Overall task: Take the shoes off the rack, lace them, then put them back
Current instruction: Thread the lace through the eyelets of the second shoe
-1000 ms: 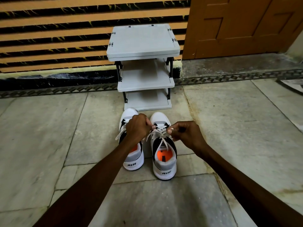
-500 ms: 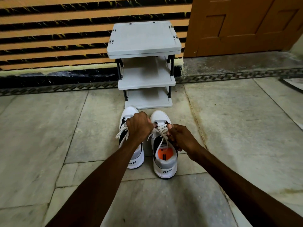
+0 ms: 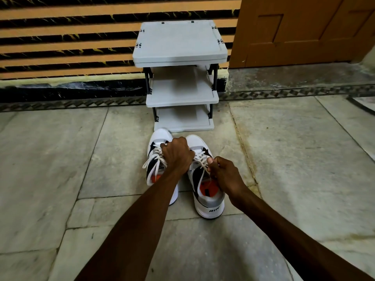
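Two white, black and grey sneakers with orange insoles stand side by side on the floor, toes toward the grey three-shelf shoe rack [image 3: 181, 94]. My left hand [image 3: 177, 154] is closed in a fist between the left shoe [image 3: 157, 142] and the right shoe [image 3: 209, 199], gripping the right shoe's white lace [image 3: 199, 159]. My right hand [image 3: 224, 173] pinches the other end of that lace over the shoe's opening. The left shoe's laces hang loose down its outer side. My left forearm hides the heel of the left shoe.
The rack's shelves hold nothing and it stands against a striped orange and black wall. A brown wooden door [image 3: 304, 31] is at the back right. Grey stone floor tiles [image 3: 304, 159] spread on both sides of the shoes.
My right hand has moved inward and down to the right shoe's opening, drawing the lace closer. My left hand stays closed over the laces. The view has shifted slightly closer.
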A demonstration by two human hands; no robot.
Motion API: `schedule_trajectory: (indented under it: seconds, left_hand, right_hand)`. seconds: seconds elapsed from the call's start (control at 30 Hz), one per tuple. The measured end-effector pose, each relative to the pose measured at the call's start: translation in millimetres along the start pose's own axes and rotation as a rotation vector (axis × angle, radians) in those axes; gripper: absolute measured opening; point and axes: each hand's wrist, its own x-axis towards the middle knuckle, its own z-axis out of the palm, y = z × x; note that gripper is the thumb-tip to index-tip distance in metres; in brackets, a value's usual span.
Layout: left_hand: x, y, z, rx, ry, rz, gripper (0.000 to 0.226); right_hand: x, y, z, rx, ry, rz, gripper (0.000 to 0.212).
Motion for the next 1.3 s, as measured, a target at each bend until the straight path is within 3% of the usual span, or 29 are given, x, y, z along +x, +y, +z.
schedule_trajectory:
  seconds: [0.53, 0.63, 0.8, 0.9, 0.97, 1.07, 1.2, 1.3]
  left_hand:
    - [5, -2, 3, 0.039, -0.042, 0.019, 0.041]
    - [7, -10, -3, 0.017, -0.073, 0.078, 0.036]
    - [-10, -27, -21, -0.114, -0.015, 0.188, 0.019]
    - [-27, -37, -30, -0.157, 0.023, 0.183, 0.009]
    - [-40, -45, -37, -0.163, 0.018, 0.187, 0.005]
    - [-56, -59, -47, -0.055, -0.035, 0.178, 0.014]
    - [-64, -72, -53, 0.159, -0.292, 0.179, 0.038]
    - [-71, -79, -52, 0.276, -0.389, 0.260, 0.051]
  right_hand:
    - [-10, -5, 0, -0.033, 0.014, 0.014, 0.038]
    - [-16, -9, -16, -0.314, 0.013, -0.171, 0.033]
    - [-41, -7, -33, -0.924, -0.254, -0.276, 0.050]
    - [-47, 5, -28, -1.162, -0.405, -0.400, 0.059]
    - [-46, 9, -21, -1.239, -0.386, -0.483, 0.053]
    - [-40, 4, -7, -1.204, -0.347, -0.492, 0.060]
    - [-25, -7, 8, -1.114, -0.315, -0.454, 0.064]
    - [-14, -9, 18, -1.129, -0.314, -0.472, 0.060]
